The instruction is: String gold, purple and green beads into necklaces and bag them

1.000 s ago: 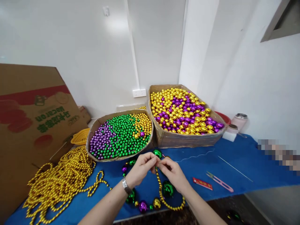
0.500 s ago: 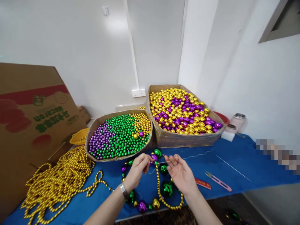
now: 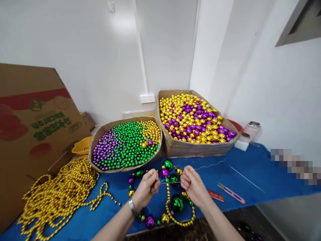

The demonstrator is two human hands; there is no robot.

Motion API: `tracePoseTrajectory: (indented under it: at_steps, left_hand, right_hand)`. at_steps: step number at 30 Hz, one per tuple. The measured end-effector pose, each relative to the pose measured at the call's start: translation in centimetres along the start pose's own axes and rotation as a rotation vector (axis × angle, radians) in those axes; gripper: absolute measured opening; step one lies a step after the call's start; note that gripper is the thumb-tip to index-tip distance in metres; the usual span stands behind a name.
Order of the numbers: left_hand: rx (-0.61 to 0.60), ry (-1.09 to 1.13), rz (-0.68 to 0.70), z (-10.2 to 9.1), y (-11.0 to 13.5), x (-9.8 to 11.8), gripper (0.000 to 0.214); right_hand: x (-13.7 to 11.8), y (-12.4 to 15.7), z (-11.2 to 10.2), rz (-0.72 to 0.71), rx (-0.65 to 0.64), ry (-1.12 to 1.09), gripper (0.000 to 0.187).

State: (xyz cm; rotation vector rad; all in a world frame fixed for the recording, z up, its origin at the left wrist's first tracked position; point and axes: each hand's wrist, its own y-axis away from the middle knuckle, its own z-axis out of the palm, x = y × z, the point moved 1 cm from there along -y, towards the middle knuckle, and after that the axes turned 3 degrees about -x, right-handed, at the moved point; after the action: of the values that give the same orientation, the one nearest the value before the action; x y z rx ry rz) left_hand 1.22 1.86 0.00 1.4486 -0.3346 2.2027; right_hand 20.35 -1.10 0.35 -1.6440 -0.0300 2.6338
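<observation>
Head view: left hand point(image 3: 147, 187) and right hand point(image 3: 194, 185) sit just in front of the small-bead box point(image 3: 117, 121), apart from each other, each with fingertips pinched narrow on a thin thread point(image 3: 170, 182) stretched taut between them; the bead strand point(image 3: 177, 202) lies in a loop on the blue cloth point(image 3: 250, 190) in front of that box, under and around both hands; strand already carries big green, purple and gold balls plus a run of small gold beads, so by my read a good part is strung; the loop looks not closed, and the bit of thread between the hands is bare; can't tell if a knot is there, too fine; loose stock is plentiful: the small-bead box is full of green, purple and gold, and the large-bead box point(image 3: 195, 150) just right of it is heaped with gold and purple; gold chain pile point(image 3: 57, 194) left and in front of the small-bead box, touching nothing in hand; snips point(image 3: 230, 193) and a red packet point(image 3: 215, 195) lie right of the small-bead box, near the right hand, untouched; long needle point(image 3: 247, 179) further right, unused; brown carton point(image 3: 37, 127) far left of the box; watch point(image 3: 132, 207) on left wrist.
</observation>
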Motion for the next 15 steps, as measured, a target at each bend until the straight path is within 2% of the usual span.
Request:
tracePoseTrajectory:
  at_steps: [2,4,7,9,11,15]
  left_hand:
    - [0.028,-0.143,0.081,0.7,0.3,1.1,0.028]
    - [0.037,-0.408,0.237,1.9,0.4,2.7,0.027]
    - [0.018,-0.801,0.488,3.9,-0.1,4.7,0.024]
    - [-0.012,-0.898,0.58,4.9,-0.7,5.2,0.021]
    - [-0.044,-0.861,0.58,5.3,-1.4,5.0,0.021]
    - [-0.191,-0.653,0.396,5.3,-2.6,3.4,0.021]
  right_hand:
    - [-0.9,0.3,0.2,0.002,-0.03,0.075,0.031]
    - [-2.0,0.6,0.6,-0.004,-0.088,0.225,0.026]
    - [-3.2,0.7,1.7,-0.094,-0.263,0.662,0.02]
    - [-3.7,0.8,2.4,-0.181,-0.34,0.871,0.019]
    - [-4.3,0.8,2.7,-0.226,-0.333,0.903,0.026]
    - [-6.1,0.9,2.3,-0.248,-0.255,0.904,0.028]
